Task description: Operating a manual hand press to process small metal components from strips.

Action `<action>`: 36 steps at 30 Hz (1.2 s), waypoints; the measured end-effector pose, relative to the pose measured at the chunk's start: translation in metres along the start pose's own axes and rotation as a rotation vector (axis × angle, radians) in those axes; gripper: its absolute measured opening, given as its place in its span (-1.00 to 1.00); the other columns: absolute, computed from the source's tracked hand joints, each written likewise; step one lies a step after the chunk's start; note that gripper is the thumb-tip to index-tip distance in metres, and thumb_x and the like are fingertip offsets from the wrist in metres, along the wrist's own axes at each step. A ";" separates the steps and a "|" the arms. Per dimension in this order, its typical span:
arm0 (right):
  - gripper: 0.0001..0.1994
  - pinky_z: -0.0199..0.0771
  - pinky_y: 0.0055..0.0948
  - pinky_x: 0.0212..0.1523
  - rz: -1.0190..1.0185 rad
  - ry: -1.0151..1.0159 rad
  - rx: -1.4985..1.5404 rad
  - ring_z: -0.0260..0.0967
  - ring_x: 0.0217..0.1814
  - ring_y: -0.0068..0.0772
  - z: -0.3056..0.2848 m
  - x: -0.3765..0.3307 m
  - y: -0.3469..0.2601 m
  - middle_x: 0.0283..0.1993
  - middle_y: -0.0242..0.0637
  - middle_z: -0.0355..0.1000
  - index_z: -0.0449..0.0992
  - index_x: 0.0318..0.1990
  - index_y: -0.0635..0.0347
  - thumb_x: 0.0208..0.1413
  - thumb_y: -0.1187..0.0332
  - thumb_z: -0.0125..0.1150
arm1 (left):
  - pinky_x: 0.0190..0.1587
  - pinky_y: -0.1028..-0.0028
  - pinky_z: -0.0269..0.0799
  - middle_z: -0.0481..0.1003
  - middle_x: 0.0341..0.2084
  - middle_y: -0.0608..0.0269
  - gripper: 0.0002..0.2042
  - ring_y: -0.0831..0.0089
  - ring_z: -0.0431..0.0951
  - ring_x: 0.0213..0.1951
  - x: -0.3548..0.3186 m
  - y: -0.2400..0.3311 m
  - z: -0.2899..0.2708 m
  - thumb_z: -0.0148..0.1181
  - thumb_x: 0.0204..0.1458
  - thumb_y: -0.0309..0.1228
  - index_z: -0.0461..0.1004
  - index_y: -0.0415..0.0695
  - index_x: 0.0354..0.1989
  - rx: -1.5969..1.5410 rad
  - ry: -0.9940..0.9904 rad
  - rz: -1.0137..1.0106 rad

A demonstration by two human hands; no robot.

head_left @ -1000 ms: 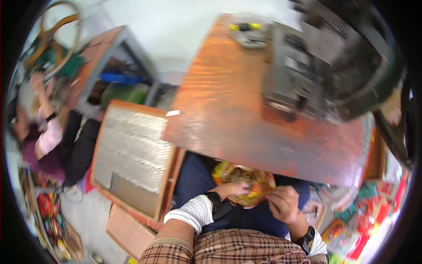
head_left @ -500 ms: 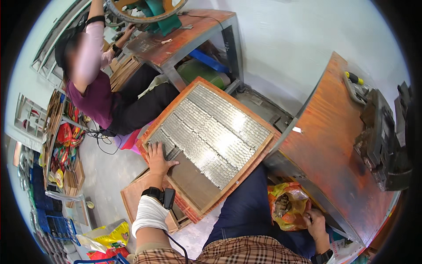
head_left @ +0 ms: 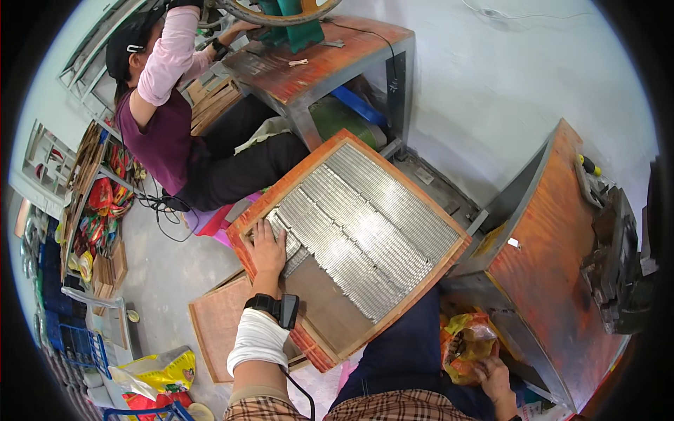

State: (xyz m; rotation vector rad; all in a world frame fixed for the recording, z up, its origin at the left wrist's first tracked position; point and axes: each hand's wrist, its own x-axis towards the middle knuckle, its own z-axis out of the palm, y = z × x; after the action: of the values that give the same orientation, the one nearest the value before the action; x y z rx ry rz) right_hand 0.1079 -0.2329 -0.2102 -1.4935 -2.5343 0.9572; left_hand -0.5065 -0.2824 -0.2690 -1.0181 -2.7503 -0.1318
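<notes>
Metal pieces fill most of the tray, whose raised rim seems to keep rows snug; the left hand lies at its left edge, fingers slightly spread. The right hand touches the bag (its grip, I can't tell).

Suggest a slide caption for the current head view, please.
Left hand on a framed tray of silvery pieces; right hand at a colourful bag.

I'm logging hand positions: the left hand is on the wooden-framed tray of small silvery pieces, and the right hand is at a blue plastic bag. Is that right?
Not quite: the plastic bag at the right hand is red and yellow, not blue, as the head view shows.
</notes>
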 end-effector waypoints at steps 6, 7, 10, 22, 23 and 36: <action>-0.81 0.45 -0.23 -0.29 -0.005 0.007 0.004 0.41 -0.32 0.03 0.004 -0.001 -0.007 -0.38 -0.05 0.41 0.49 -0.37 0.34 -0.20 0.48 0.31 | 0.04 0.16 0.29 0.44 -0.07 -0.07 -0.49 -0.02 0.42 -0.01 0.026 -0.033 -0.017 0.26 -0.10 -0.31 0.35 -0.16 0.07 -0.394 -0.060 0.055; -0.81 0.45 -0.23 -0.29 -0.029 0.005 -0.003 0.41 -0.32 0.02 0.000 0.002 -0.012 -0.38 -0.05 0.41 0.49 -0.37 0.33 -0.20 0.48 0.31 | -0.09 0.25 0.41 0.50 -0.18 -0.08 -0.51 -0.03 0.50 -0.13 0.040 -0.035 -0.030 0.30 -0.14 -0.25 0.43 -0.18 0.00 -0.396 -0.210 0.126; -0.80 0.44 -0.23 -0.28 -0.051 -0.008 -0.017 0.41 -0.31 0.02 -0.006 0.006 -0.021 -0.37 -0.06 0.41 0.50 -0.36 0.33 -0.21 0.48 0.32 | -0.12 0.25 0.43 0.53 -0.23 -0.03 -0.46 0.05 0.54 -0.18 0.058 -0.056 -0.028 0.40 -0.25 -0.26 0.46 -0.18 -0.03 -0.398 -0.426 0.064; -0.78 0.44 -0.23 -0.25 -0.045 -0.015 -0.068 0.40 -0.28 0.02 -0.001 0.018 -0.034 -0.34 -0.06 0.41 0.52 -0.33 0.29 -0.22 0.46 0.32 | -0.04 0.42 0.42 0.54 -0.24 0.02 -0.34 0.28 0.53 -0.15 0.065 -0.069 -0.032 0.49 -0.38 -0.45 0.41 -0.20 0.04 -0.560 -0.625 0.096; -0.78 0.44 -0.22 -0.26 -0.039 -0.013 -0.070 0.40 -0.28 0.02 -0.001 0.018 -0.035 -0.34 -0.06 0.41 0.52 -0.33 0.29 -0.22 0.46 0.32 | -0.03 0.40 0.41 0.53 -0.23 0.00 -0.35 0.23 0.53 -0.14 0.063 -0.066 -0.035 0.47 -0.37 -0.45 0.40 -0.21 0.04 -0.569 -0.598 0.115; -0.78 0.44 -0.22 -0.21 -0.070 0.007 -0.120 0.41 -0.25 -0.03 0.008 0.000 -0.022 -0.32 -0.11 0.44 0.54 -0.33 0.21 -0.21 0.40 0.33 | -0.07 0.25 0.40 0.49 -0.24 -0.11 -0.45 0.07 0.50 -0.14 0.049 -0.048 -0.034 0.31 -0.34 -0.33 0.43 -0.21 -0.05 -0.278 -0.350 0.222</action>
State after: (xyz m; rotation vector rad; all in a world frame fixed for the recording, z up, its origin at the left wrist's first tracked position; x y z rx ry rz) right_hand 0.0880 -0.2442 -0.2051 -1.4231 -2.6626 0.8034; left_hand -0.5685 -0.2930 -0.2254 -1.5450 -2.9540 -0.3381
